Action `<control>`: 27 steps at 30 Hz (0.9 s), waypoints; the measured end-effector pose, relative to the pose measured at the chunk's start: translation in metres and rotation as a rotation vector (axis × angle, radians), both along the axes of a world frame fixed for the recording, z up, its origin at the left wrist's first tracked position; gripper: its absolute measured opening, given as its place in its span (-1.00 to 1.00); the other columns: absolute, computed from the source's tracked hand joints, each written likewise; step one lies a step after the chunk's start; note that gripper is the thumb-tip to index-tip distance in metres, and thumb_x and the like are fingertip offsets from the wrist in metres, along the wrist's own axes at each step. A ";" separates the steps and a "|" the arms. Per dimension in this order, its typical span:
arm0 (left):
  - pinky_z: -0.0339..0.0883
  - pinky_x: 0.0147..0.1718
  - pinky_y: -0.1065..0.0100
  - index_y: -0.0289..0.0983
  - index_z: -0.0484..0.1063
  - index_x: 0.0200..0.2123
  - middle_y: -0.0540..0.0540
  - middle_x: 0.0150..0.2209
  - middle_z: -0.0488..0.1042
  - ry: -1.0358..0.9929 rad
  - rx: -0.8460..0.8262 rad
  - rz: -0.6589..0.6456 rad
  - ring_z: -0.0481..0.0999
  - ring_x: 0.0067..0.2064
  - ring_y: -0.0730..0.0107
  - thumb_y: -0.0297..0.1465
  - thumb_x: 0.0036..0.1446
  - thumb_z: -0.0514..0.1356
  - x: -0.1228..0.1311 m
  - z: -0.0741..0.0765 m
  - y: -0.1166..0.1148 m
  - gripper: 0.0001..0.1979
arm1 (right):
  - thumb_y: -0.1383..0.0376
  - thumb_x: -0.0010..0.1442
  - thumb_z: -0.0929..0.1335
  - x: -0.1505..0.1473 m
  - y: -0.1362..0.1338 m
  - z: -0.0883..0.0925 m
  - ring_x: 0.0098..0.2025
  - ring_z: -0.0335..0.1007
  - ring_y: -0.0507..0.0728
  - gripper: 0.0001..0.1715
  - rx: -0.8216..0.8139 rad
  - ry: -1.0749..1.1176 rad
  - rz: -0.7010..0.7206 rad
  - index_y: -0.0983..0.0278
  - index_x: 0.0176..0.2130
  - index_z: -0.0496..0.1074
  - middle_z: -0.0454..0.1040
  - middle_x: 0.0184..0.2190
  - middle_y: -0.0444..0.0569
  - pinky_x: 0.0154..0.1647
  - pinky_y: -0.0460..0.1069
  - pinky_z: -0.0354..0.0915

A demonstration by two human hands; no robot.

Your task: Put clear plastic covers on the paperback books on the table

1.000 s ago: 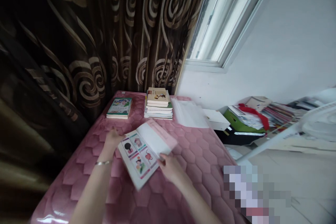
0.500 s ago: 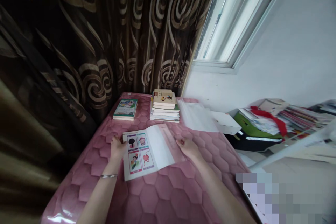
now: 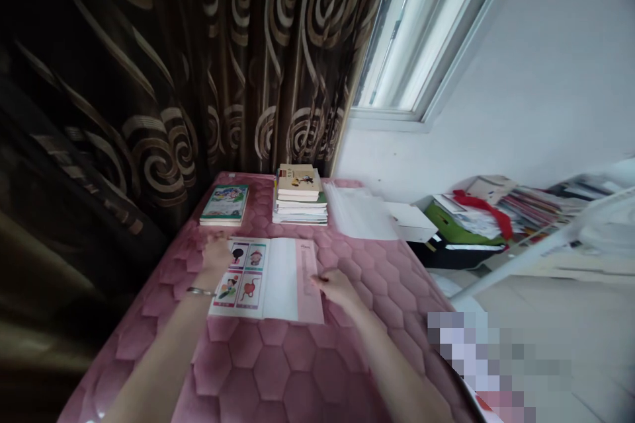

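An open book [image 3: 280, 277] lies on the pink quilted-pattern table cover [image 3: 278, 363]. Its left page carries several framed colour pictures; to the right are a white area and a pale pink strip. At the book's left edge, my left hand [image 3: 217, 254] has its fingers curled over the page, slightly blurred, with a silver bangle on the wrist. My right hand [image 3: 338, 287] pinches the right edge of the pink strip between thumb and fingers.
Behind the book stand a green-covered book pile [image 3: 225, 203] and a taller book stack [image 3: 299, 195]. Translucent plastic sheets [image 3: 362, 211] lie right of the stack. Beyond are a white box [image 3: 411, 221], a green-and-black bag [image 3: 446, 221] with papers, and a dark patterned curtain [image 3: 238, 66].
The book has turned to lie squarer to me and flatter. My right hand has come left and slightly down with its right edge; my left hand has shifted up along the left edge.
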State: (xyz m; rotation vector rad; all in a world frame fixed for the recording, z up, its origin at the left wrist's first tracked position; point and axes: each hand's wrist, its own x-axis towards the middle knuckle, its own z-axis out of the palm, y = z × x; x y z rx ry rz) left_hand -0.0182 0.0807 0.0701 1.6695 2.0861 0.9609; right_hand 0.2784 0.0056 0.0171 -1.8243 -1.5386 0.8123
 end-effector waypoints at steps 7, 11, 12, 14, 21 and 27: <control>-0.01 0.23 0.13 -0.29 0.18 0.21 -0.18 0.30 0.08 0.560 0.085 -0.624 0.07 0.30 0.18 -0.29 0.24 -0.05 0.089 -0.055 -0.056 -0.50 | 0.18 0.07 0.33 -0.006 -0.005 0.015 -0.53 0.31 0.05 -0.65 -0.098 -0.202 0.008 0.29 -0.64 0.33 0.33 -0.69 -0.15 -0.55 -0.11 -0.01; -0.12 0.27 0.12 -0.34 0.17 0.23 -0.23 0.31 0.03 0.622 0.101 -0.577 -0.01 0.32 0.15 -0.26 0.22 -0.04 0.098 -0.074 -0.063 -0.46 | 0.19 0.07 0.35 -0.007 -0.011 0.015 -0.28 0.42 0.12 -0.78 -0.064 -0.308 -0.043 0.29 -0.30 0.43 0.51 -0.36 -0.04 -0.41 -0.12 0.14; -0.12 0.27 0.11 -0.35 0.17 0.23 -0.24 0.31 0.03 0.633 0.096 -0.581 -0.01 0.32 0.14 -0.27 0.21 -0.04 0.097 -0.075 -0.062 -0.46 | 0.20 0.08 0.35 -0.007 -0.013 0.014 -0.24 0.41 0.13 -0.75 -0.041 -0.343 -0.034 0.28 -0.23 0.43 0.50 -0.31 -0.02 -0.36 -0.11 0.16; -0.12 0.26 0.08 -0.37 0.17 0.23 -0.26 0.30 0.03 0.647 0.090 -0.590 0.00 0.32 0.12 -0.27 0.21 -0.04 0.096 -0.075 -0.060 -0.45 | 0.24 0.09 0.34 -0.005 -0.019 0.012 -0.19 0.39 0.13 -0.69 0.011 -0.371 0.023 0.26 -0.12 0.42 0.48 -0.24 0.00 -0.28 -0.10 0.20; -0.03 0.25 0.14 -0.38 0.13 0.24 -0.24 0.29 0.07 0.634 0.096 -0.658 0.04 0.31 0.19 -0.34 0.25 -0.10 0.097 -0.070 -0.065 -0.48 | 0.28 0.19 0.29 0.007 -0.039 0.002 -0.09 0.31 0.14 -0.59 0.174 -0.444 0.270 0.10 0.03 0.43 0.38 -0.17 0.03 -0.06 -0.04 0.23; 0.06 0.20 0.03 -0.07 0.08 0.26 -0.14 0.34 -0.02 0.557 0.108 -0.826 -0.01 0.32 0.03 -0.23 0.27 -0.06 0.108 -0.064 -0.100 -0.51 | 0.21 0.24 0.25 0.005 -0.034 0.003 -0.07 0.30 0.16 -0.61 0.165 -0.593 0.257 0.05 0.04 0.43 0.41 -0.19 0.03 -0.04 -0.01 0.22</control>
